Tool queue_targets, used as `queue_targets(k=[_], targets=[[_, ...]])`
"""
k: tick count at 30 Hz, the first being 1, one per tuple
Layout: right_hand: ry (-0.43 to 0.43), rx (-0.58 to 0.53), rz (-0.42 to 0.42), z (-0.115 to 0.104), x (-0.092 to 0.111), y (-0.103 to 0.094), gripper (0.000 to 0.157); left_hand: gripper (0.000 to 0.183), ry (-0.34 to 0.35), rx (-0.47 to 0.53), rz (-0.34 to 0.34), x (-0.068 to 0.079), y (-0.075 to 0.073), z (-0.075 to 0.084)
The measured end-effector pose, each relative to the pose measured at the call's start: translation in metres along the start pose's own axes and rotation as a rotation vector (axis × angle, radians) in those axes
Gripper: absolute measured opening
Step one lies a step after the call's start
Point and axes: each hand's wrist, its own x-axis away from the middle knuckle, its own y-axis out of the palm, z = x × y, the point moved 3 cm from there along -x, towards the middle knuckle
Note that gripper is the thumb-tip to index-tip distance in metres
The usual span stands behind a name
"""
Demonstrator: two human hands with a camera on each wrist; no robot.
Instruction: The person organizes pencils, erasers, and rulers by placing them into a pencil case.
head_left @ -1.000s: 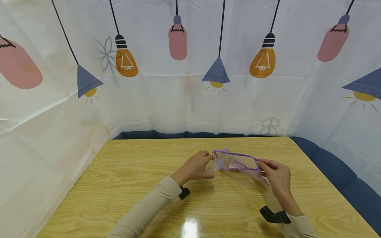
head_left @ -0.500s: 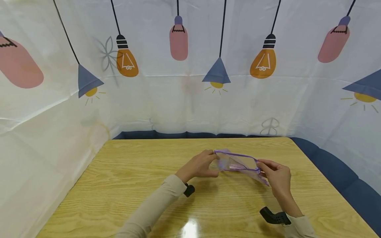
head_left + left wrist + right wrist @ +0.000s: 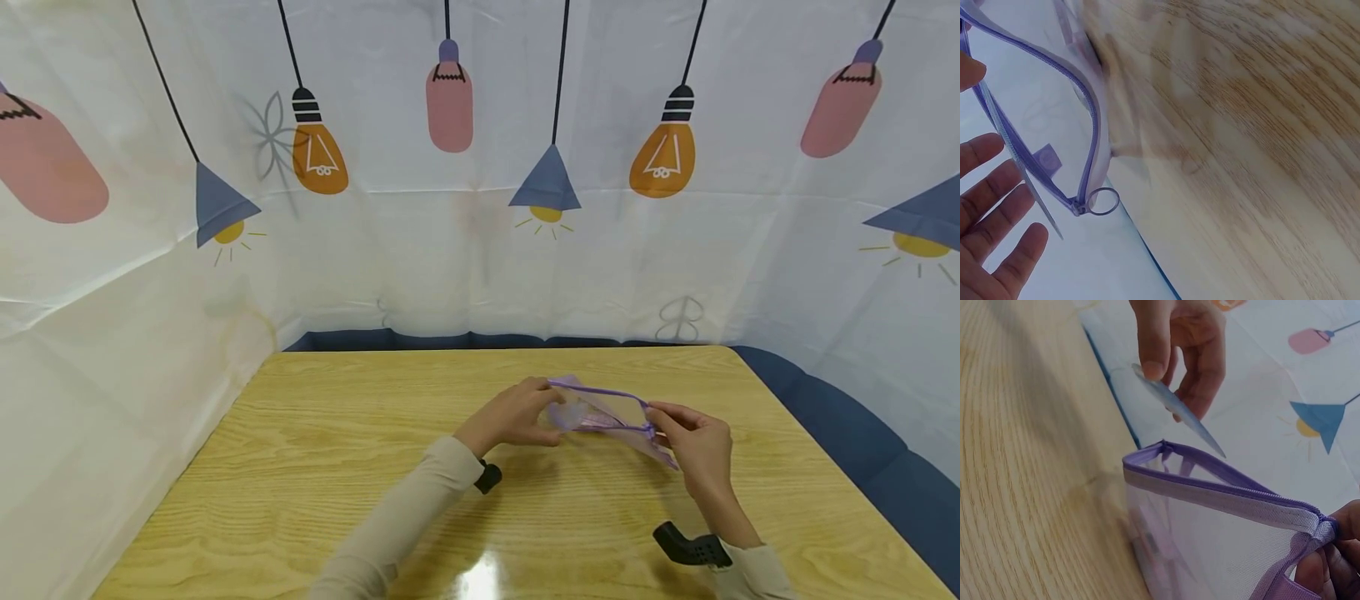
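A see-through mesh zip pouch with purple edging lies unzipped, its mouth spread wide. At one end of the zip my right hand pinches the pouch's corner between thumb and fingers. Over the mouth, my left hand holds a thin, clear flat piece with a rounded outline, thumb on one face and fingers on the other. The piece tilts down toward the opening. A metal ring hangs from the zip's far end. Through the mesh shows a pinkish thing, its kind blurred.
The pouch is on a light wooden table. Behind and beside the table hangs a white cloth printed with lamps. A dark blue padded seat edge runs along the right side. Black cameras sit on both wrists.
My left hand has moved right with the clear flat piece, from beside the pouch's left end to over its open mouth. The right hand keeps its grip in nearly the same place.
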Motion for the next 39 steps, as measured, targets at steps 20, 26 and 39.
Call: queue_targets(k=[20,26,39], targets=[[0.024,0.004,-0.001,0.000,0.000,0.001,0.036,0.044,-0.002,0.018,-0.033,-0.016,0.014,-0.005],[0.020,-0.001,-0.003,0.000,-0.001,0.001,0.036,0.041,0.000,0.030,-0.028,-0.023,0.020,-0.005],[0.003,0.001,-0.008,0.001,-0.001,0.000,0.036,0.035,0.106,0.054,0.009,-0.036,0.025,0.003]])
